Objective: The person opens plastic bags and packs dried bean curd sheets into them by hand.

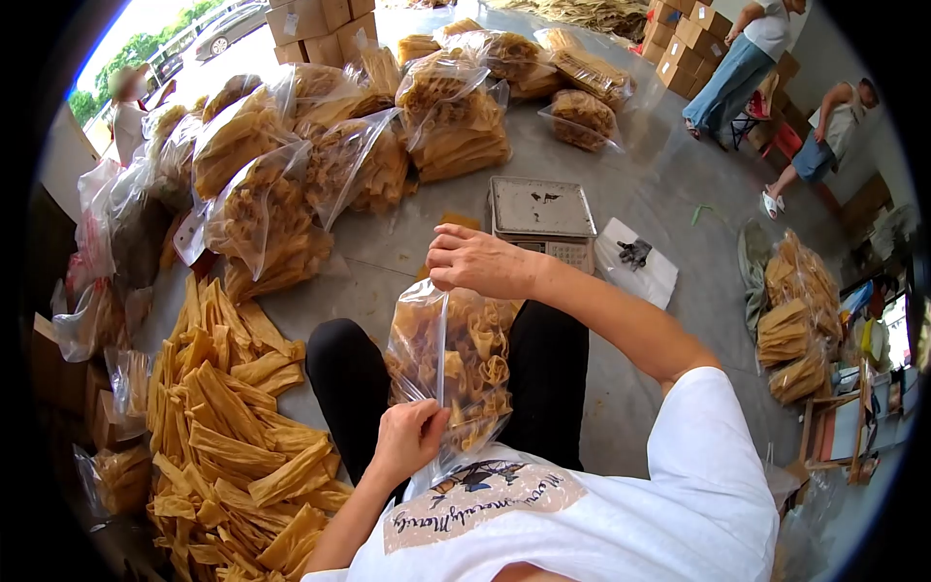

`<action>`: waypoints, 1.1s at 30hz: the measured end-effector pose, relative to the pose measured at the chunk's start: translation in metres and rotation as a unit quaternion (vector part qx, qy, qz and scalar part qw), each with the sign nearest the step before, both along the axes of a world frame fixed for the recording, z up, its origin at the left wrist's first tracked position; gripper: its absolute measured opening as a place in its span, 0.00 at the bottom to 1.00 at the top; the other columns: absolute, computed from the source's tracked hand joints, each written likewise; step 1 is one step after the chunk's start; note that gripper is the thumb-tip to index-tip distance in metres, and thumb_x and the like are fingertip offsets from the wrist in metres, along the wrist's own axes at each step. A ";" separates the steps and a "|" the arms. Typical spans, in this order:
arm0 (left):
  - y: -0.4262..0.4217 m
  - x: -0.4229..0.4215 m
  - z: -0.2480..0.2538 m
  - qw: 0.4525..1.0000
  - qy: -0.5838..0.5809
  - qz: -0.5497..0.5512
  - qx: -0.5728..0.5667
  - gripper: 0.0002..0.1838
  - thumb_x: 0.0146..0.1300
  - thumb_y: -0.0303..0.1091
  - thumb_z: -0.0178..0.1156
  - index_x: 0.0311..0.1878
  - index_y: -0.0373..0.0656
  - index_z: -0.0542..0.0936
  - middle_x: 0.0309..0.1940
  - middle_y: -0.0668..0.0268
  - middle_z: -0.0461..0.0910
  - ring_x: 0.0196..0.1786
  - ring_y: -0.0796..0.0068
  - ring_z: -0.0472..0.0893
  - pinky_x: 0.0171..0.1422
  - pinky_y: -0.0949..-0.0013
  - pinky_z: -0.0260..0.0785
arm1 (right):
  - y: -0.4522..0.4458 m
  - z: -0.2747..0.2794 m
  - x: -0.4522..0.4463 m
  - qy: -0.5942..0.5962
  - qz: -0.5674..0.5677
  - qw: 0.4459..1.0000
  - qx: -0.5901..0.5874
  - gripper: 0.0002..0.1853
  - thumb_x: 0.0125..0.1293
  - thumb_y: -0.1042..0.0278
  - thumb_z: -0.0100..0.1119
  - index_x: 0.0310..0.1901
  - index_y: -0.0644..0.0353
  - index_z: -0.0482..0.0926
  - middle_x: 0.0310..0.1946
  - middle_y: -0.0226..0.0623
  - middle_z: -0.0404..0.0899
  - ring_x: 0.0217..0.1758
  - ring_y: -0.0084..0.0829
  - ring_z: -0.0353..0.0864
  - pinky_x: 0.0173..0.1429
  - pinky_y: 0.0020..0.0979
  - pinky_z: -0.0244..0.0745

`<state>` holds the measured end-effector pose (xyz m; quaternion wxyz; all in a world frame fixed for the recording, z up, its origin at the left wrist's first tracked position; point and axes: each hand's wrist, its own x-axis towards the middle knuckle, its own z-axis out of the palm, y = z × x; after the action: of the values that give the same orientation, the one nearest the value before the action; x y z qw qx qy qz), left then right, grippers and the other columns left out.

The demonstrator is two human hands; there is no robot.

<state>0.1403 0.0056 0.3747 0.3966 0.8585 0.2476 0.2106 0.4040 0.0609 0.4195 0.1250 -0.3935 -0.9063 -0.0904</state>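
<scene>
A clear plastic bag [456, 339] filled with curled, yellow-brown dried tofu-skin sticks rests in my lap between my knees. A whitish strip runs along its length, perhaps the seal or a folded edge. My right hand [480, 262] is closed in a pinch on the bag's far end. Lower down, near my shirt, my left hand [412, 436] pinches the bag's near end by the strip. Beside my left knee lies a large heap of loose tofu-skin sticks [233, 436]. The fingertips of both hands are partly hidden.
A platform scale [541, 209] stands on the floor ahead, with a white sheet [635, 262] bearing a dark glove-like item beside it. Several large filled bags [456, 116] line the floor ahead and left. Cardboard boxes [693, 44] are stacked behind. Two people are at the upper right, another far left.
</scene>
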 end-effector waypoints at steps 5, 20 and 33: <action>-0.002 -0.002 0.000 1.000 0.003 -0.012 0.008 0.12 0.54 0.25 0.57 0.18 0.34 0.68 0.12 0.55 0.64 0.15 0.57 0.67 0.20 0.65 0.57 | -0.002 0.012 0.000 -0.044 0.005 0.999 -0.025 0.00 0.54 0.72 0.52 0.28 0.55 0.72 0.32 0.28 0.72 0.47 0.29 0.70 0.61 0.28 0.60; -0.006 -0.005 -0.005 0.999 0.032 -0.027 -0.005 0.12 0.54 0.28 0.58 0.18 0.37 0.69 0.13 0.57 0.67 0.18 0.56 0.71 0.23 0.62 0.61 | 0.025 0.049 0.066 0.081 -0.155 0.984 -0.014 0.11 0.46 0.81 0.58 0.33 0.59 0.75 0.38 0.33 0.74 0.49 0.35 0.69 0.56 0.33 0.66; -0.007 -0.002 0.002 0.999 0.029 -0.011 -0.035 0.14 0.54 0.27 0.58 0.17 0.35 0.66 0.12 0.57 0.64 0.16 0.57 0.68 0.21 0.63 0.58 | -0.019 0.003 -0.013 0.002 0.018 0.992 -0.124 0.04 0.51 0.76 0.57 0.29 0.55 0.77 0.35 0.28 0.74 0.50 0.32 0.69 0.66 0.34 0.58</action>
<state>0.1379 -0.0015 0.3765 0.4209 0.8528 0.2570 0.1722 0.3914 0.0423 0.4222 0.0786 -0.3897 -0.9172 0.0257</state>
